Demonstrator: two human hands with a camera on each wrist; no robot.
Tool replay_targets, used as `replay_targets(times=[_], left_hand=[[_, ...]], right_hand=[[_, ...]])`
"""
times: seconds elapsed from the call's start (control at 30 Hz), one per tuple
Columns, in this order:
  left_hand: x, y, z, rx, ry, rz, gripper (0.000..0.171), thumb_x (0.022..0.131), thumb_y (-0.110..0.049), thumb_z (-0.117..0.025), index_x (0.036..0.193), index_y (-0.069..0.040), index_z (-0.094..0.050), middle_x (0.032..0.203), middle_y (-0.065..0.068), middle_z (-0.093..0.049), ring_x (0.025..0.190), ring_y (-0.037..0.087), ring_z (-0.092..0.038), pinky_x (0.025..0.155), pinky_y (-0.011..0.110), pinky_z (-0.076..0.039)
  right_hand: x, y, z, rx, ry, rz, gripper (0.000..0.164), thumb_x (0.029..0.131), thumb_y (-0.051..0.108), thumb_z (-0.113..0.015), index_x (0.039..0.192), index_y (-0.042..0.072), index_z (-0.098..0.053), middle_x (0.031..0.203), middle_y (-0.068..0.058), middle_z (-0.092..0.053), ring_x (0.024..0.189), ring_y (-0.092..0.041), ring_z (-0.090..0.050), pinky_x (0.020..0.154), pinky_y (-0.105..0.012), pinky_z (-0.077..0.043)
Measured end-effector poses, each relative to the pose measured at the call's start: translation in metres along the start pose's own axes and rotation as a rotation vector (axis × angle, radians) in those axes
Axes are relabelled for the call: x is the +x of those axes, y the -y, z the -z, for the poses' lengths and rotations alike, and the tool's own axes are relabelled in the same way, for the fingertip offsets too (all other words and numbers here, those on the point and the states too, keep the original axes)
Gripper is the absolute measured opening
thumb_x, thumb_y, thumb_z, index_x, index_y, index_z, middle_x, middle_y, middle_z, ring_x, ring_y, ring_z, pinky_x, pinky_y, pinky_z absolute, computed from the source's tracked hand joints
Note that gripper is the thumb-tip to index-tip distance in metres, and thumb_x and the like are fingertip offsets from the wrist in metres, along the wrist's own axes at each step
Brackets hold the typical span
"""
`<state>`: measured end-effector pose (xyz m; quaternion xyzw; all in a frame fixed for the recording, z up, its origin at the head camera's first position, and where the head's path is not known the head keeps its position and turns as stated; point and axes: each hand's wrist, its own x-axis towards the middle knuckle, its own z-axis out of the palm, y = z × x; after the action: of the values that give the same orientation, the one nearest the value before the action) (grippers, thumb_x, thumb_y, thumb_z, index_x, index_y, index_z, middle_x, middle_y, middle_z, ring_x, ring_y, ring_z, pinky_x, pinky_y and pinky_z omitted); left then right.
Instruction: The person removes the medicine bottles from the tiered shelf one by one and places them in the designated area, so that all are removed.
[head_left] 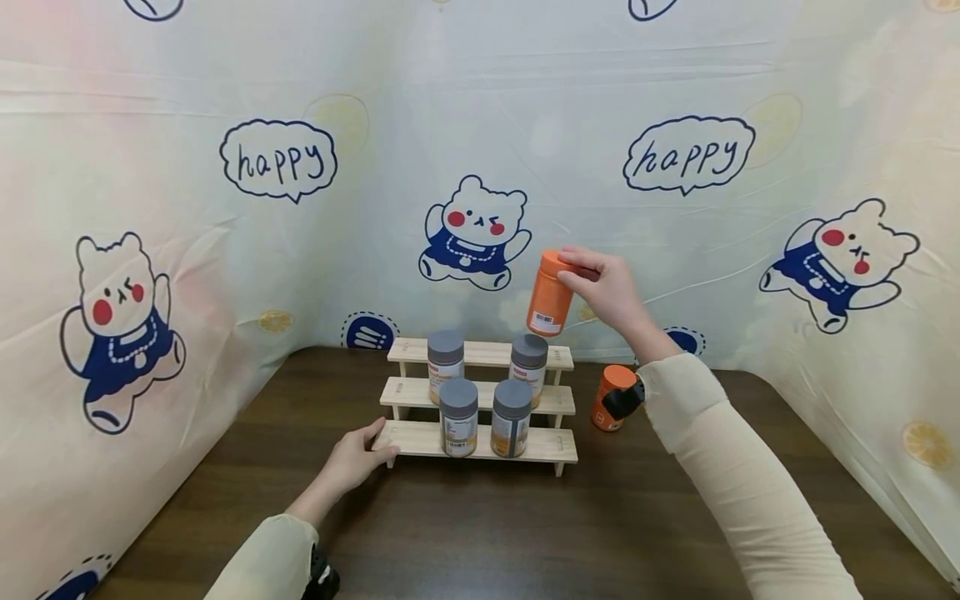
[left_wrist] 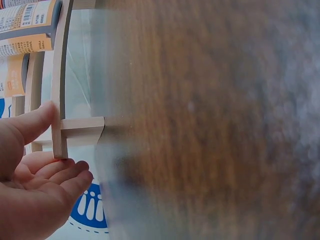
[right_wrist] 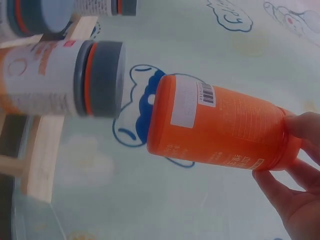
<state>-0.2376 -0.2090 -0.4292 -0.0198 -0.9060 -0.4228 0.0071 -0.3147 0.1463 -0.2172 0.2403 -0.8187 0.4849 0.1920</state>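
By its cap end, my right hand [head_left: 611, 287] grips an orange bottle [head_left: 550, 296] in the air above the rack's back right. In the right wrist view the bottle [right_wrist: 215, 125] shows a white barcode label, with fingers and thumb around its neck. My left hand [head_left: 356, 457] holds the left end of the lowest step of a three-tier wooden rack [head_left: 480, 439]. The left wrist view has the thumb [left_wrist: 37, 120] on one face of that board [left_wrist: 59, 90] and fingers at its end. Grey-lidded jars stand on the rack: two on the lowest step [head_left: 459, 421], two on the middle step [head_left: 446, 367].
A second orange bottle [head_left: 611, 400] stands on the dark wooden table [head_left: 480, 533], right of the rack and partly behind the right wrist's black strap device [head_left: 624, 402]. A printed cloth [head_left: 480, 100] with bears and "happy" bubbles hangs behind and at the sides.
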Motion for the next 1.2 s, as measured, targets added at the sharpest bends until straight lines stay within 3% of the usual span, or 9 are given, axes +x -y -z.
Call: replay_targets(times=[0.37, 0.83, 1.2], left_hand=[[-0.001, 0.0, 0.0, -0.003, -0.001, -0.006, 0.063, 0.088, -0.02, -0.064, 0.136, 0.009, -0.035, 0.134, 0.028, -0.039, 0.123, 0.04, -0.036, 0.096, 0.051, -0.033], [0.0, 0.0, 0.001, -0.008, 0.005, -0.01, 0.063, 0.088, -0.019, -0.063, 0.137, 0.009, -0.034, 0.135, 0.027, -0.038, 0.124, 0.04, -0.034, 0.097, 0.052, -0.032], [-0.001, -0.001, 0.001, -0.008, 0.008, 0.0, 0.064, 0.088, -0.021, -0.063, 0.137, 0.009, -0.034, 0.135, 0.027, -0.038, 0.124, 0.04, -0.035, 0.096, 0.051, -0.032]], right_hand=[[-0.027, -0.017, 0.028, -0.036, -0.011, -0.013, 0.038, 0.089, 0.009, -0.061, 0.125, -0.002, -0.055, 0.132, -0.015, -0.05, 0.108, -0.029, -0.056, 0.083, -0.028, -0.047], [-0.055, -0.066, 0.062, -0.152, -0.141, -0.039, 0.037, 0.089, 0.012, -0.061, 0.122, -0.005, -0.057, 0.127, -0.018, -0.053, 0.106, -0.033, -0.056, 0.078, -0.018, -0.047], [-0.077, -0.1, 0.082, -0.215, -0.213, -0.149, 0.039, 0.091, 0.015, -0.058, 0.125, -0.005, -0.054, 0.13, -0.019, -0.049, 0.11, -0.036, -0.052, 0.083, -0.028, -0.045]])
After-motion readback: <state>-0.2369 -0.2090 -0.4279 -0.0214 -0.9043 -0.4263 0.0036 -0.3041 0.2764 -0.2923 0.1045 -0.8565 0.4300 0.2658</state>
